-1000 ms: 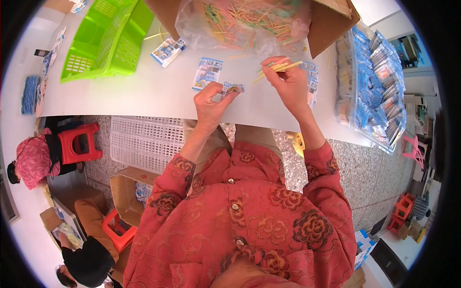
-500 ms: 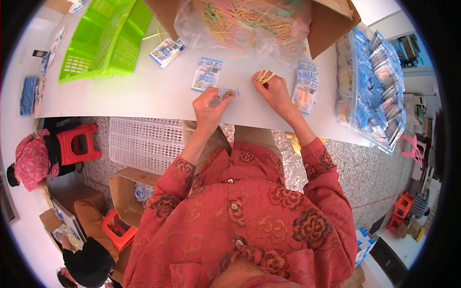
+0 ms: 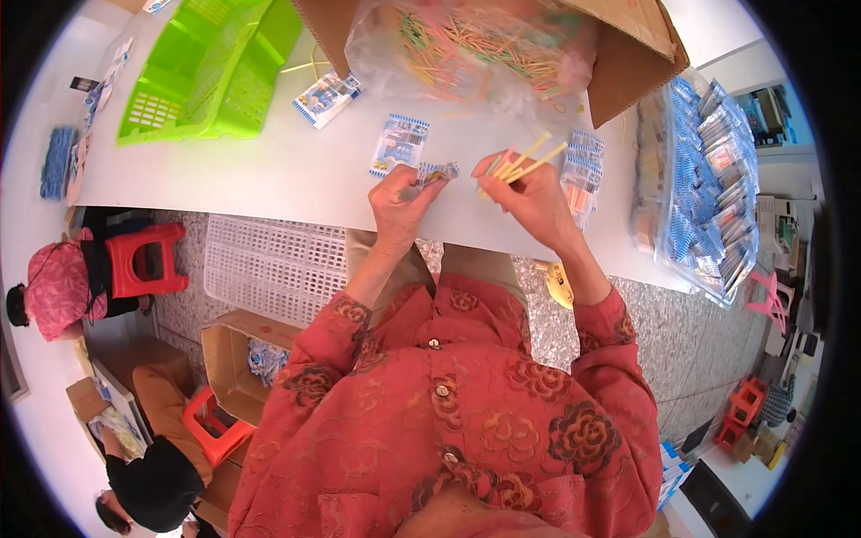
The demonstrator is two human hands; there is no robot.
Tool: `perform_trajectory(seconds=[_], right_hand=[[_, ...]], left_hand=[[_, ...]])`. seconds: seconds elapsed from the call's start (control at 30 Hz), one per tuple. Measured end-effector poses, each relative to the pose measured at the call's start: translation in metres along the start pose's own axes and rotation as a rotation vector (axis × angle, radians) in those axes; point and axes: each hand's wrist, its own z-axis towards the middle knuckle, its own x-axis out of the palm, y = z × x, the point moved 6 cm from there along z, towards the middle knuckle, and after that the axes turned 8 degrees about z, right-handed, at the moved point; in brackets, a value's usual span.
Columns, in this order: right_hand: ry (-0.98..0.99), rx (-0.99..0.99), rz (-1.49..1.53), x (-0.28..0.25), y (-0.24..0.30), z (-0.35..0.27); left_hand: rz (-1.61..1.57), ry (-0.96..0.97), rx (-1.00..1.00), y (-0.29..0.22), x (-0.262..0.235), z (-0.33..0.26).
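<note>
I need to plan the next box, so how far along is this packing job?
Done: filled packets fill the clear tray. In hand: left hand holds a small packet, right hand a few sticks. Left: the bag of sticks looks full, and flat packets wait.

The tabletop (image 3: 269, 179) is showing as a smooth, matt white surface. The thin sticks (image 3: 525, 161) that the right hand (image 3: 529, 193) is gripping are looking like smooth coloured plastic, yellow and pink. The small packet (image 3: 437, 172) at the left hand (image 3: 399, 202) is looking like glossy printed film or card. Behind them, a clear, shiny plastic bag (image 3: 466, 45) is crinkling inside a matt brown cardboard box (image 3: 628, 72). The green basket (image 3: 211, 72) is looking like glossy moulded plastic with slotted walls. The white crate (image 3: 269, 269) below is showing as gridded plastic. The floor (image 3: 700, 332) is appearing as speckled grey stone. The sleeves are patterned woven cloth.
</note>
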Motion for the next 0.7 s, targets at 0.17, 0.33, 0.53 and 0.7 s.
perform_trajectory(seconds=[0.17, 0.33, 0.53, 0.7], right_hand=[[0.001, -0.058, -0.117, 0.013, 0.006, -0.002], [-0.016, -0.241, -0.449, 0.030, 0.009, 0.007], [-0.020, -0.266, -0.579, 0.029, -0.001, -0.002], [-0.027, -0.215, -0.485, 0.033, 0.001, 0.005]], left_hand=[[0.023, -0.019, 0.001, 0.002, 0.000, 0.004], [0.151, -0.104, 0.111, -0.008, -0.010, 0.004], [0.137, -0.095, 0.307, -0.030, 0.005, -0.001], [0.161, -0.072, 0.305, -0.033, -0.003, -0.007]])
